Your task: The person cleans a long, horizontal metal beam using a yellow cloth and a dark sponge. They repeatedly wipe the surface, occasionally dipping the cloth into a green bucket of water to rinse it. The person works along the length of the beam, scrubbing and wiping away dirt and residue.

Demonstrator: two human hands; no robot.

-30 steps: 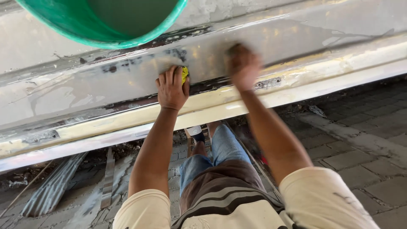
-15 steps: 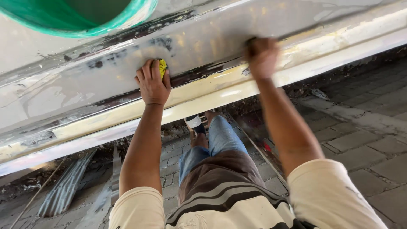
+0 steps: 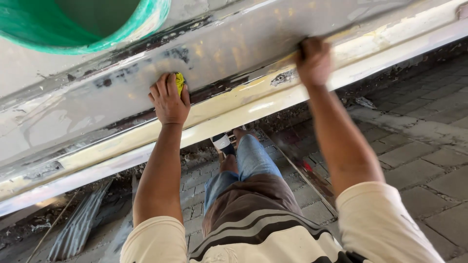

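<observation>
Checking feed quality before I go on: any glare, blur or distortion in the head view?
Head view: bright glare streaks along the pale panel; left hand on the yellow pad is sharp; right hand slightly soft; green bucket cropped at the top; wide-angle slant.

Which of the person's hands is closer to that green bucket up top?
The left. The left hand, pressing a yellow pad on the panel, sits just below and right of the green bucket. The right hand grips the panel's ledge far to the right.

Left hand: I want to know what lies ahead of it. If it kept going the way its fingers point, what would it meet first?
The left hand, pressing a yellow pad to the grey smeared panel, would probably reach the green round bucket first; depth is unclear.
</observation>
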